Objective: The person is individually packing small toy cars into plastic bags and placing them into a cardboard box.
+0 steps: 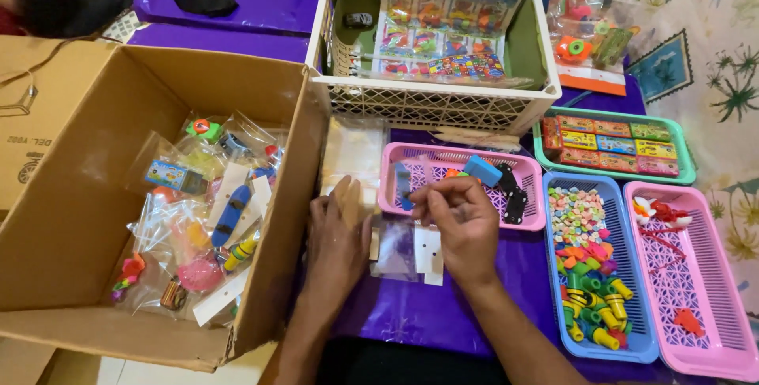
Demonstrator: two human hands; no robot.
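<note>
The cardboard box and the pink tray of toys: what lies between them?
In the head view, a stack of clear plastic bags and the left hand lie between cardboard box and pink tray.

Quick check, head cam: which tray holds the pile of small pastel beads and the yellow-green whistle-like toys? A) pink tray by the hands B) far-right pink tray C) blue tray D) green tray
C: the blue tray holds the pastel beads and the toys, between two pink trays.

Purple-covered bench with trays and boxes

Around the small pink tray: a white basket behind it, a cardboard box to its left, blue tray, long pink tray and green tray to its right, clear bags in front.
</note>
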